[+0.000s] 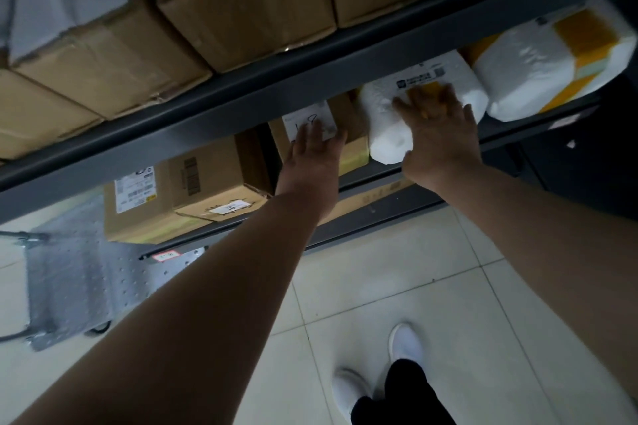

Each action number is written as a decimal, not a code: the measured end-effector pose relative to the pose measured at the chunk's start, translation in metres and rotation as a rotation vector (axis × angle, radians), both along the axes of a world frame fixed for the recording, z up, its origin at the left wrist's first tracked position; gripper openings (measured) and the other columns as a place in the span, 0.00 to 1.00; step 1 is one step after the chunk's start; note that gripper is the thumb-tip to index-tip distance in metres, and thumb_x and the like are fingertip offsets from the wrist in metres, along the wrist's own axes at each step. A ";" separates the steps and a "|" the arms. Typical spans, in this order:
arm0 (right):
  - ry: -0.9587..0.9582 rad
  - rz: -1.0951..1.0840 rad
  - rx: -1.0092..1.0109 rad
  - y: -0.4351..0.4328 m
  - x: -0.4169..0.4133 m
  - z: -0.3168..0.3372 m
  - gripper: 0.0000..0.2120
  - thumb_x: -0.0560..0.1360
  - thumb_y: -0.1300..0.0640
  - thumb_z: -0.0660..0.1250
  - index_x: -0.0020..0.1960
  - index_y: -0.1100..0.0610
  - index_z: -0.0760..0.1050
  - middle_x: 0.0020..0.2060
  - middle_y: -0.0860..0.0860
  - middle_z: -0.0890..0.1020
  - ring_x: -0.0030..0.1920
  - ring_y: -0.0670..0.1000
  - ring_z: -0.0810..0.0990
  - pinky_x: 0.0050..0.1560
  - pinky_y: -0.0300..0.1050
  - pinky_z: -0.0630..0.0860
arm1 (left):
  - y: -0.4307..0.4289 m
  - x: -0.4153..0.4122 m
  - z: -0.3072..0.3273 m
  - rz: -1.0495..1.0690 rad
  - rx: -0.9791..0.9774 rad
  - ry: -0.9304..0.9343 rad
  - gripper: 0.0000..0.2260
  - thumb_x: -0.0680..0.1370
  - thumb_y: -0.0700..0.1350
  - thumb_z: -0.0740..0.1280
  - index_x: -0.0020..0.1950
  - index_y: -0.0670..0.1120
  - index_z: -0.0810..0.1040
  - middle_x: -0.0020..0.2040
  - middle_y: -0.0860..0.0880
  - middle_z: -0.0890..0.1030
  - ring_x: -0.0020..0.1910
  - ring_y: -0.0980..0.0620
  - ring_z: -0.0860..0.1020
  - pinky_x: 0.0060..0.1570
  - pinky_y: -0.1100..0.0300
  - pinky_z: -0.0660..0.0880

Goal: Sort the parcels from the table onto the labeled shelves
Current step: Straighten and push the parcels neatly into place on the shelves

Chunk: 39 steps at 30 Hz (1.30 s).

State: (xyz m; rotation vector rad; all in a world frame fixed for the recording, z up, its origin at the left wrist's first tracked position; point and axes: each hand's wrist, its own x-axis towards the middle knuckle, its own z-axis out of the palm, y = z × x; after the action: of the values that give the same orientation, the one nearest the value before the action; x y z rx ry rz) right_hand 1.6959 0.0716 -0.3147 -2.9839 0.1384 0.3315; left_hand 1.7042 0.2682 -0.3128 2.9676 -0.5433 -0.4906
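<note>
Head view: right hand flat, fingers spread, pushing white parcel lengthwise into shelf; left hand flat on box.

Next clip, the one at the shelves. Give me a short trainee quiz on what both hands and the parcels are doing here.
1. True or false: the right hand lies with spread fingers on the white plastic-wrapped parcel.
2. What do the fingers of the left hand rest on?
A) the cardboard box with a handwritten white label
B) a box on the shelf above
C) the tiled floor
3. Fill in: seen from the head camera, the yellow-and-white parcel sits to the ___ of the white plastic-wrapped parcel.

Key: 1 true; 2 A; 3 right.
</note>
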 end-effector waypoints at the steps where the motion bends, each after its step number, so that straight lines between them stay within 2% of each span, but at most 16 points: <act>1: 0.005 0.005 0.004 0.002 0.000 0.001 0.43 0.72 0.53 0.69 0.77 0.41 0.46 0.78 0.46 0.46 0.76 0.62 0.41 0.74 0.63 0.47 | 0.003 -0.002 0.001 0.000 0.010 -0.002 0.39 0.76 0.36 0.64 0.79 0.54 0.46 0.80 0.43 0.42 0.78 0.42 0.41 0.74 0.47 0.49; 11: -0.010 0.045 0.020 0.029 -0.012 -0.007 0.48 0.69 0.55 0.68 0.77 0.43 0.39 0.77 0.46 0.44 0.75 0.64 0.39 0.72 0.58 0.57 | 0.027 -0.005 0.005 0.042 -0.014 0.024 0.40 0.72 0.28 0.63 0.79 0.53 0.53 0.80 0.45 0.46 0.78 0.43 0.43 0.74 0.45 0.56; 15: 0.004 0.068 0.038 0.034 -0.011 -0.012 0.49 0.71 0.53 0.67 0.77 0.44 0.35 0.77 0.47 0.39 0.74 0.64 0.33 0.74 0.58 0.49 | 0.026 -0.007 0.008 0.080 -0.008 0.048 0.38 0.73 0.29 0.63 0.78 0.51 0.54 0.80 0.43 0.47 0.78 0.42 0.43 0.74 0.44 0.56; 17: 0.007 0.082 0.055 0.031 -0.015 -0.013 0.50 0.71 0.55 0.67 0.76 0.45 0.32 0.76 0.49 0.35 0.74 0.63 0.30 0.74 0.58 0.42 | 0.023 -0.008 0.013 0.084 0.008 0.081 0.39 0.73 0.30 0.64 0.79 0.50 0.50 0.80 0.43 0.45 0.78 0.42 0.42 0.75 0.44 0.53; 19: -0.001 0.062 0.086 0.025 -0.024 -0.011 0.53 0.70 0.57 0.68 0.75 0.47 0.29 0.75 0.50 0.32 0.74 0.60 0.30 0.74 0.57 0.39 | 0.017 -0.010 0.019 0.058 0.022 0.087 0.42 0.74 0.31 0.65 0.79 0.50 0.45 0.80 0.43 0.44 0.78 0.43 0.42 0.75 0.47 0.50; 22: -0.009 0.001 0.111 0.006 -0.040 -0.007 0.55 0.69 0.57 0.69 0.75 0.48 0.27 0.75 0.50 0.30 0.74 0.58 0.30 0.72 0.55 0.36 | -0.009 -0.018 0.026 -0.002 -0.029 0.032 0.42 0.74 0.34 0.65 0.80 0.49 0.42 0.80 0.43 0.46 0.78 0.43 0.45 0.75 0.49 0.53; 25: 0.046 -0.082 0.086 -0.037 -0.056 0.001 0.52 0.71 0.56 0.68 0.76 0.49 0.30 0.76 0.50 0.32 0.75 0.56 0.31 0.73 0.54 0.36 | -0.050 -0.023 0.025 -0.089 0.009 0.030 0.42 0.76 0.37 0.66 0.79 0.49 0.40 0.80 0.43 0.41 0.78 0.44 0.42 0.75 0.50 0.54; 28: 0.058 -0.144 0.056 -0.087 -0.066 0.008 0.48 0.71 0.57 0.67 0.78 0.53 0.35 0.77 0.52 0.38 0.76 0.57 0.35 0.75 0.57 0.41 | -0.095 -0.023 0.023 -0.131 0.000 0.022 0.42 0.75 0.37 0.67 0.80 0.48 0.42 0.79 0.43 0.41 0.78 0.44 0.41 0.76 0.52 0.51; 30: 0.073 -0.170 0.043 -0.116 -0.066 0.011 0.47 0.71 0.56 0.66 0.78 0.54 0.37 0.77 0.53 0.38 0.76 0.58 0.36 0.75 0.58 0.41 | -0.120 -0.021 0.021 -0.162 0.018 0.014 0.42 0.76 0.38 0.67 0.80 0.50 0.42 0.79 0.43 0.40 0.78 0.44 0.40 0.76 0.52 0.49; 36: 0.069 -0.221 0.032 -0.174 -0.011 0.013 0.50 0.71 0.63 0.65 0.77 0.52 0.31 0.76 0.53 0.34 0.74 0.57 0.31 0.75 0.59 0.38 | -0.156 0.013 0.021 -0.175 0.149 -0.025 0.45 0.75 0.37 0.66 0.79 0.56 0.39 0.79 0.45 0.38 0.77 0.40 0.39 0.75 0.46 0.52; 39: 0.017 -0.223 0.064 -0.187 0.010 0.008 0.50 0.70 0.64 0.68 0.78 0.51 0.36 0.77 0.52 0.37 0.76 0.58 0.34 0.75 0.58 0.41 | -0.162 0.015 0.018 -0.145 0.201 0.022 0.43 0.76 0.40 0.67 0.79 0.56 0.41 0.79 0.45 0.38 0.77 0.39 0.39 0.75 0.45 0.53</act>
State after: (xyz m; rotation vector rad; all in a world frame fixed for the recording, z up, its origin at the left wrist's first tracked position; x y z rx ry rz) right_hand 1.7061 -0.1152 -0.3070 -2.8653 0.4492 0.3274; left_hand 1.7196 0.1065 -0.2952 3.1211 -0.7537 -0.6256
